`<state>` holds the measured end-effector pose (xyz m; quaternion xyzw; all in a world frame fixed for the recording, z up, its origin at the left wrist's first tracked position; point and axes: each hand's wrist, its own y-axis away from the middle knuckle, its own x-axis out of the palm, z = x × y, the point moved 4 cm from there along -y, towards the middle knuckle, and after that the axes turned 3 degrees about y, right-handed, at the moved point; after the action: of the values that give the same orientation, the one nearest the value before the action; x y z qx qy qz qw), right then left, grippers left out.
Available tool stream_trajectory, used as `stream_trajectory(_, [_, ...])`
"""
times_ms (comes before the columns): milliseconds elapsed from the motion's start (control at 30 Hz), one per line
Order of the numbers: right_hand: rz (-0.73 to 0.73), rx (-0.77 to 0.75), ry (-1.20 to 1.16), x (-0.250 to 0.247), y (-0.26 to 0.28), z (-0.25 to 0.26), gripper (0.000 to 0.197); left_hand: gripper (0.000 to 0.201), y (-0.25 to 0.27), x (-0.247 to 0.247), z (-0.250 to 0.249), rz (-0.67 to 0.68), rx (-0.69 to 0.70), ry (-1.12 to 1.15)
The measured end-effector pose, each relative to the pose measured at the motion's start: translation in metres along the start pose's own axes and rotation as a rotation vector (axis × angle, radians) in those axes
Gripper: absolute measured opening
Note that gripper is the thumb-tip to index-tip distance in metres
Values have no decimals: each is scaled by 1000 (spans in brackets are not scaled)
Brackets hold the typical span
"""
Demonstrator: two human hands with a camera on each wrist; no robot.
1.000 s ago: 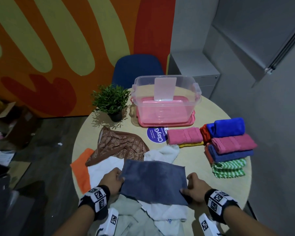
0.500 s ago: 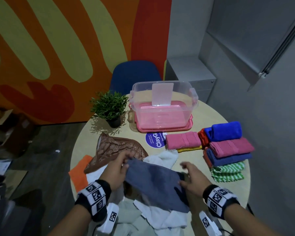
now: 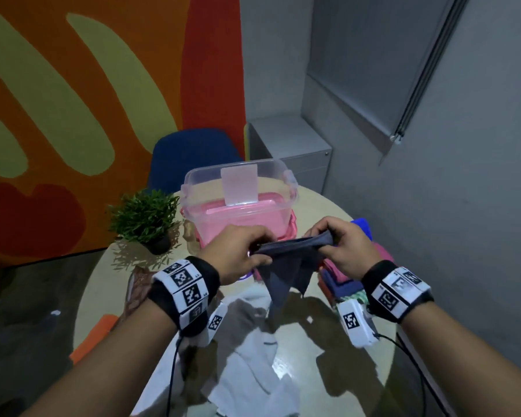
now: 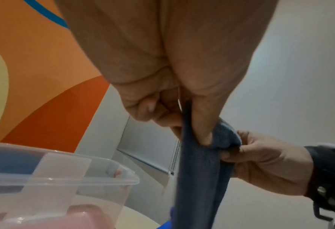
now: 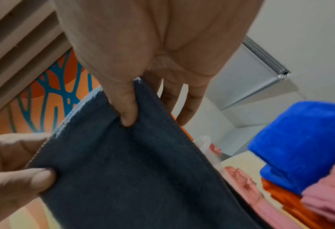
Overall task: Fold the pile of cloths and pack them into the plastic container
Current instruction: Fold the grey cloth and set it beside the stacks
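Note:
Both hands hold a dark grey cloth (image 3: 286, 267) up above the round table, in front of the clear plastic container (image 3: 193, 183). My left hand (image 3: 241, 251) pinches its upper edge on the left, thumb against fingers (image 4: 202, 122). My right hand (image 3: 343, 245) pinches the other end (image 5: 127, 114). The cloth (image 5: 143, 178) hangs down between them in a loose point. The container (image 4: 64, 178) stands open with a pink lid under it. Unfolded white and grey cloths (image 3: 253, 356) lie on the table below my hands.
A stack of folded cloths, blue (image 5: 304, 139), pink and orange, sits at the table's right, partly hidden by my right hand. A small potted plant (image 3: 145, 218) stands left of the container. A brown patterned cloth (image 3: 139, 284) and an orange cloth (image 3: 94, 335) lie left. A blue chair (image 3: 193, 155) stands behind.
The grey cloth was lying flat on the pile; both hands gathered its edge and lifted it off the table toward the container, so it now hangs in the air.

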<state>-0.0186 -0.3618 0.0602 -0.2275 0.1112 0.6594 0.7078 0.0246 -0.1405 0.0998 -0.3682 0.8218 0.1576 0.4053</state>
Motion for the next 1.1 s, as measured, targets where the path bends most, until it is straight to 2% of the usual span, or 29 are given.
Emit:
stream_trajectory(67, [-8,11,-17,-17,11,-1,36,18,-3,5,-8,-30,51,29])
stream_trajectory(133, [8,42,-74,-29,29,-9,37,22,2,21,-13,-14,97,148])
stream_trajectory(200, [71,103,-106,-31,57,-26,31,25,12,50,-11,85,70,315])
stream_trajectory(267, [161,186,-27,-22,90,-57,29,20,23,89,3,213,24,417])
stream_trajectory(433, [429,449,66,21,173,-140,20,20,61,190,54,530,-174,342])
stream_trajectory(533, [501,543,55,36,201,-161,13,15,81,229,70,608,-233,390])
stream_trajectory(600, [483,571,33,36,204,-168,12,12,81,239,77,573,-262,431])
stream_trajectory(667, [409,571,20,33,194,-173,16,7,72,240,82,470,-337,543])
stream_trajectory(833, [232,604,-51,32,151,-188,49,15,27,226,89,138,-550,696])
stream_trajectory(900, [145,651,-100,34,140,-192,60,28,16,225,86,82,-605,783])
stream_trajectory(1000, [121,640,-23,41,138,-197,76,66,11,236,84,111,-661,840])
stream_trajectory(1100, [86,591,46,45,147,-198,72,85,13,250,93,125,-654,735])
